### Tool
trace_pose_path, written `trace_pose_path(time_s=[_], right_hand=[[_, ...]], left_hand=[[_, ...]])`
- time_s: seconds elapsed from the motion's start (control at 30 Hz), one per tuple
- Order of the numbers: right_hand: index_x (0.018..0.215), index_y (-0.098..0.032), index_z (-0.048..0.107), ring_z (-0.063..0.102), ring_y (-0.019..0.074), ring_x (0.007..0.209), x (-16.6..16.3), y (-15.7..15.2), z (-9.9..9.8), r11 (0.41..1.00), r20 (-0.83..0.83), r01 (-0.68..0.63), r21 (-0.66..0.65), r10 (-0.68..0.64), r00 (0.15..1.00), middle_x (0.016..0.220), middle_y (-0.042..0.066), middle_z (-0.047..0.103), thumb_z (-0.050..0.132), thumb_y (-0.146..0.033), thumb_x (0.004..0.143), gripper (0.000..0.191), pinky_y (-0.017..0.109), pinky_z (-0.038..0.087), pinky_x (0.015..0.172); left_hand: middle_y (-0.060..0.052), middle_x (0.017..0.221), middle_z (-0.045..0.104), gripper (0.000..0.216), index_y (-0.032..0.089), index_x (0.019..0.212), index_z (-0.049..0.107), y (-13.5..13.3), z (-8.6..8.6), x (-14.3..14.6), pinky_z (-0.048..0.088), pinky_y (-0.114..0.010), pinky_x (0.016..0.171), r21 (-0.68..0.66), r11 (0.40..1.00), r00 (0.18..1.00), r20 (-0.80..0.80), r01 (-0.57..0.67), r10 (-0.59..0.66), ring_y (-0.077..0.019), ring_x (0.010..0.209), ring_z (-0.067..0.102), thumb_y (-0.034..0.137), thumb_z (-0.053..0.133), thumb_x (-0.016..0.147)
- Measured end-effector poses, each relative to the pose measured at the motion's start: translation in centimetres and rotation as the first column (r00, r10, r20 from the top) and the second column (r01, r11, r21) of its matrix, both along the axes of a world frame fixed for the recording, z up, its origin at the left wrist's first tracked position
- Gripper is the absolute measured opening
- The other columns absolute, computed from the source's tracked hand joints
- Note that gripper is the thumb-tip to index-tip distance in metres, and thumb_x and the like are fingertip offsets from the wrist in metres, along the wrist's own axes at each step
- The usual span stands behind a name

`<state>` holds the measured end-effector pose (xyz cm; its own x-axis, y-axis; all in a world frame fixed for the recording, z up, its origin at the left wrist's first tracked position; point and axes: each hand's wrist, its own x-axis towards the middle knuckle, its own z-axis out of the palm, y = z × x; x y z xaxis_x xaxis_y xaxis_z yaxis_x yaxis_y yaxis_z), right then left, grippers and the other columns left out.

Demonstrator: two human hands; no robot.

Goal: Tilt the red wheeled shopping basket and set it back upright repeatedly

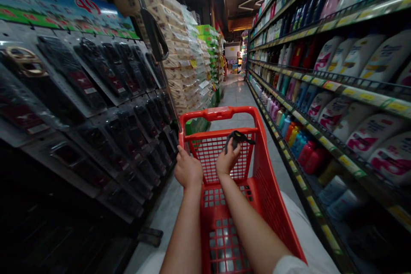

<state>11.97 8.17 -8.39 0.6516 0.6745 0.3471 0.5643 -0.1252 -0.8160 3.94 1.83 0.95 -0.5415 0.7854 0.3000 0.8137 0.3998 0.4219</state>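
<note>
Closest to me, a white sleeve (290, 265) ends on the person's right forearm, and both bare arms reach forward over a red plastic shopping basket (271, 188) with gridded walls. The left hand (189, 170) rests on the basket's left edge, near the far left corner; its fingertips are mostly hidden, so I can't tell whether they close round the rim. The right hand (227, 163) is over the inside, by the far wall, with thumb and fingers narrowed on a small curved black object (233, 137) bearing a yellow spot. That object sits just below the far edge, toward the far right corner. A thin metal rod (171, 94) with a black looped grip (153, 30) rises, slanting, from the far left corner.

To the left hang dark packaged belts (85, 77) under a blue and green printed sign (86, 8). To the right, long shelves (366, 96) carry plastic bottles (366, 137), many white and pink. Beyond the belts stand tall stacks of beige wrapped packs (170, 43), then bright green packs (208, 36). Grey tiled floor (236, 94) runs on toward the lit far end.
</note>
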Motion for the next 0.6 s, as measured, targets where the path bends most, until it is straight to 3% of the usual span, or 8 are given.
trace_pose_path(time_s=[0.1,0.17,0.23,0.27,0.33,0.47,0.6], right_hand=[[0.136,-0.032,0.055,0.040,0.0279,0.125,-3.8,-1.0,0.1,0.962,0.177,-0.249,-0.110,0.266,0.948,0.145,0.010,0.041,0.040,-0.013,0.087,0.054,0.041,0.036,0.099],[0.127,-0.041,0.060,0.036,0.0261,0.128,-5.2,-1.6,-0.2,0.866,0.321,-0.458,-0.201,0.500,0.804,0.147,0.001,0.042,0.039,-0.016,0.091,0.048,0.044,0.035,0.099],[0.124,-0.045,0.060,0.033,0.0246,0.130,-5.1,-2.0,-0.5,0.794,0.405,-0.552,-0.254,0.605,0.685,0.150,-0.005,0.040,0.038,-0.017,0.094,0.046,0.047,0.034,0.099],[0.124,-0.045,0.060,0.032,0.0241,0.130,-4.6,-2.1,-0.6,0.796,0.419,-0.549,-0.255,0.603,0.679,0.150,-0.005,0.039,0.040,-0.017,0.093,0.046,0.047,0.033,0.100],[0.125,-0.041,0.061,0.031,0.0241,0.130,-2.6,-2.1,-0.9,0.858,0.406,-0.470,-0.207,0.512,0.757,0.151,-0.004,0.039,0.044,-0.013,0.089,0.048,0.046,0.032,0.101],[0.120,-0.032,0.067,0.035,0.0264,0.128,2.7,-1.6,-1.3,0.985,0.279,-0.163,-0.061,0.173,0.945,0.147,0.004,0.042,0.045,-0.007,0.081,0.052,0.044,0.032,0.102],[0.127,-0.022,0.063,0.040,0.0298,0.125,5.7,-0.3,-1.4,0.994,0.050,0.108,-0.021,-0.107,0.993,0.143,0.015,0.041,0.038,-0.012,0.085,0.050,0.044,0.032,0.103]], left_hand=[[-0.020,0.126,0.062,0.060,0.009,0.149,0.033,0.1,0.0,-0.1,0.053,-0.037,0.073,0.006,1.000,1.000,0.016,-0.004,0.004,-0.0287,0.094,0.069,0.017,0.040,0.090],[-0.020,0.127,0.062,0.060,0.010,0.149,0.032,0.1,0.0,-0.2,0.053,-0.036,0.073,0.010,1.000,1.000,0.025,0.001,-0.001,-0.0285,0.094,0.069,0.018,0.040,0.090],[-0.020,0.128,0.061,0.060,0.010,0.150,0.032,0.0,0.0,-0.3,0.053,-0.036,0.074,0.008,1.000,1.000,0.024,0.009,-0.009,-0.0289,0.096,0.069,0.019,0.040,0.091],[-0.020,0.128,0.061,0.060,0.010,0.149,0.032,0.0,0.0,-0.3,0.053,-0.036,0.075,0.004,1.000,1.000,0.021,0.011,-0.011,-0.0292,0.096,0.069,0.019,0.040,0.091],[-0.020,0.128,0.061,0.059,0.009,0.149,0.033,-0.1,0.2,-0.2,0.053,-0.037,0.075,-0.003,1.000,1.000,0.015,0.010,-0.010,-0.0297,0.098,0.069,0.018,0.039,0.091],[-0.021,0.128,0.061,0.060,0.009,0.149,0.033,-0.2,0.6,0.0,0.053,-0.038,0.075,-0.011,1.000,1.000,0.022,0.010,-0.010,-0.0308,0.098,0.069,0.017,0.038,0.090],[-0.021,0.130,0.060,0.062,0.008,0.149,0.032,-0.3,1.0,0.1,0.053,-0.040,0.075,-0.024,0.999,0.999,0.035,0.028,-0.027,-0.0326,0.097,0.068,0.018,0.039,0.089]])
